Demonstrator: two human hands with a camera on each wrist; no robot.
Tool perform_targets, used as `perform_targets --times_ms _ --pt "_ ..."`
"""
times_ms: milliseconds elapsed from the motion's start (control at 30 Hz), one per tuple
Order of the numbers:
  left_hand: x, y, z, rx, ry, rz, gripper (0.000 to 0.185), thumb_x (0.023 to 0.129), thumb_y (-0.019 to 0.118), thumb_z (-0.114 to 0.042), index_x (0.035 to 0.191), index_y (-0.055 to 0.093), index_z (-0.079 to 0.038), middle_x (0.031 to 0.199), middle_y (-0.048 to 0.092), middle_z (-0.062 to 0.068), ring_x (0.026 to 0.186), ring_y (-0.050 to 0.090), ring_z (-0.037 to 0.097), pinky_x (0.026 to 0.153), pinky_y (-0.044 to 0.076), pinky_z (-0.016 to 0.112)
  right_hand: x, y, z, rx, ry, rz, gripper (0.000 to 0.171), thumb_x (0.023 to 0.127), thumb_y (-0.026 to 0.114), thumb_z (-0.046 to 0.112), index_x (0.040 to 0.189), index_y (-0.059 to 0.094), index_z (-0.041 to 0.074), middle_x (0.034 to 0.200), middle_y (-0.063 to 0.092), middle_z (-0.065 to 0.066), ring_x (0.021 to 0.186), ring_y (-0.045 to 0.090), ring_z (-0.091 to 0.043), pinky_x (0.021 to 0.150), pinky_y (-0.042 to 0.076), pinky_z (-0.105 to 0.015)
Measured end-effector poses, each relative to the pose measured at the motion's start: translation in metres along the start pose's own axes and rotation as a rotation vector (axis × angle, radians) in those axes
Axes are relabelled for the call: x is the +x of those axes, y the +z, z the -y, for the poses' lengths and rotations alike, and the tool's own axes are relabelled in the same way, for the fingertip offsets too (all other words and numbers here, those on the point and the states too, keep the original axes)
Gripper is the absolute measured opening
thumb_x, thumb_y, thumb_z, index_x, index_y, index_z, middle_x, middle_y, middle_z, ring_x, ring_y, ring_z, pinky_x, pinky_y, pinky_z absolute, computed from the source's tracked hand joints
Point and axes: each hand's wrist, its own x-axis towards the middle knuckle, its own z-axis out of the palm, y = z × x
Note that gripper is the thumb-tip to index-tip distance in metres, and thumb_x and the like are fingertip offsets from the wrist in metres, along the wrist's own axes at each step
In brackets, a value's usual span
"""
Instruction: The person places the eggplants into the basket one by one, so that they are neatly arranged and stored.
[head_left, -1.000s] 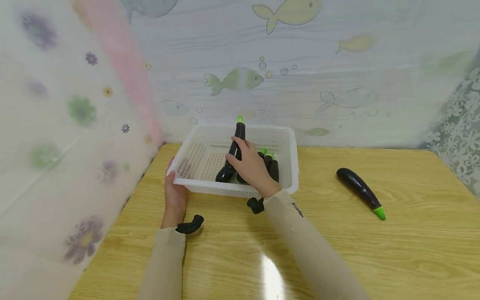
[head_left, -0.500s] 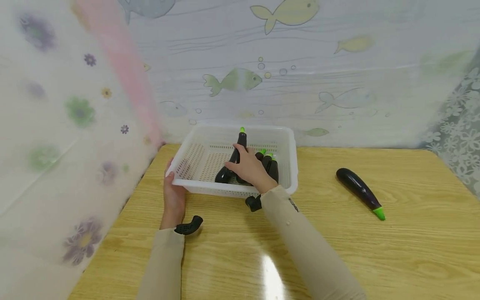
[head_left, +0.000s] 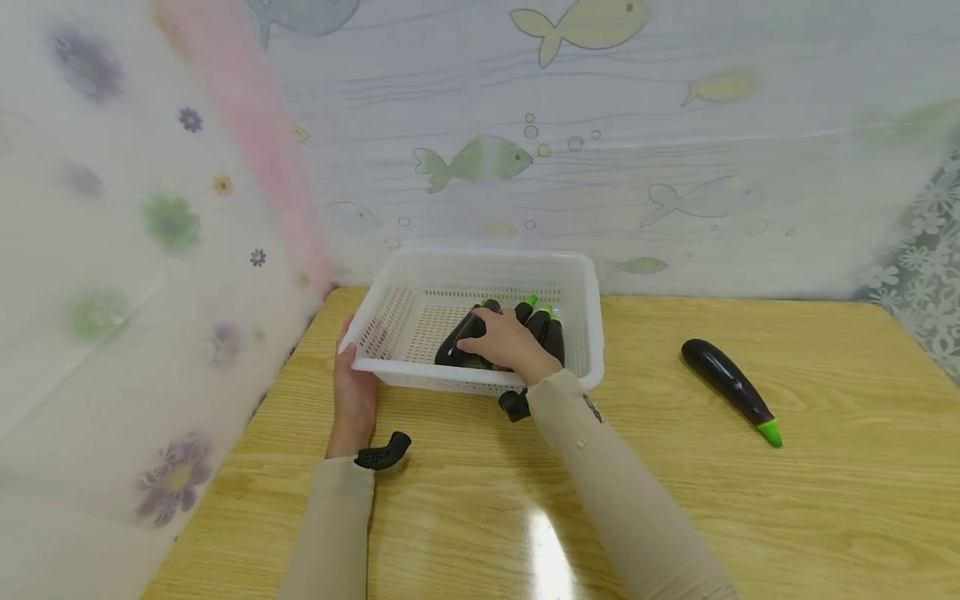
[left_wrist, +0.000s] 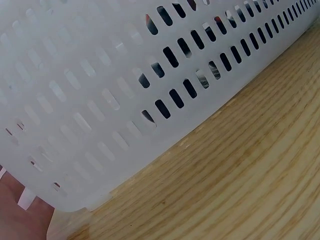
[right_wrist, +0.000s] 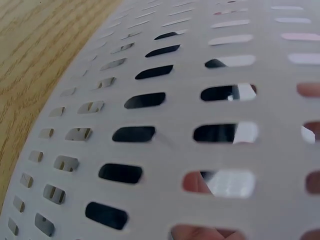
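Observation:
A white slotted plastic basket (head_left: pixel 597 333) stands on the wooden table, holding several dark eggplants (head_left: pixel 555 340) with green stem ends. My left hand (head_left: pixel 352 396) grips its left front corner, thumb on the rim. In the left wrist view, part of that hand (left_wrist: pixel 22 215) shows beside the basket wall (left_wrist: pixel 100 175). Reaching over the front rim, my right hand (head_left: pixel 510 340) holds an eggplant (head_left: pixel 471 329) low inside, between thumb and fingers. The right wrist view has the basket wall (right_wrist: pixel 170 155) in front, with dark eggplant and bits of fingers behind its slots.
One more eggplant (head_left: pixel 727 381) lies on the table (head_left: pixel 675 508) to the right, its green end toward me. Behind the basket hangs a pale curtain (head_left: pixel 465 83) printed with fish, and a flowered one (head_left: pixel 172 333) runs along the left.
The eggplant in my right hand has gone from standing steeply, green end above the back rim, to low among the others. My right hand has sunk with it. My left hand keeps its grip.

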Motion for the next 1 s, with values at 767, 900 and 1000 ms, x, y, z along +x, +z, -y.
perform_targets --times_ms 767,900,1000 --pt "-0.0008 0.0025 -0.002 0.032 -0.005 0.013 0.055 0.09 0.039 -0.037 0.141 0.021 -0.027 0.141 0.028 -0.001 0.129 0.025 0.018 0.103 0.016 0.043 -0.002 0.0 -0.001 -0.128 -0.108 -0.063 0.029 0.088 0.053 0.03 0.11 0.062 0.013 0.116 0.057 -0.003 0.107 0.05 -0.022 0.084 0.042 -0.037" --pt "-0.0011 0.0018 0.0004 0.027 0.005 0.01 0.055 0.09 0.039 -0.036 0.141 0.022 -0.026 0.141 0.029 -0.001 0.128 0.026 0.017 0.103 0.017 0.041 -0.0007 0.0008 -0.0021 -0.121 -0.111 -0.084 0.035 0.089 0.052 0.032 0.118 0.058 0.014 0.12 0.054 -0.004 0.11 0.048 -0.023 0.087 0.04 -0.038" --pt "-0.0006 0.0012 0.0022 0.02 0.011 0.015 0.057 0.09 0.039 -0.035 0.142 0.02 -0.024 0.141 0.029 -0.001 0.128 0.026 0.017 0.103 0.017 0.041 0.001 -0.0005 -0.0026 -0.085 -0.115 -0.124 0.039 0.089 0.051 0.033 0.123 0.053 0.014 0.125 0.049 -0.005 0.11 0.048 -0.023 0.085 0.041 -0.039"
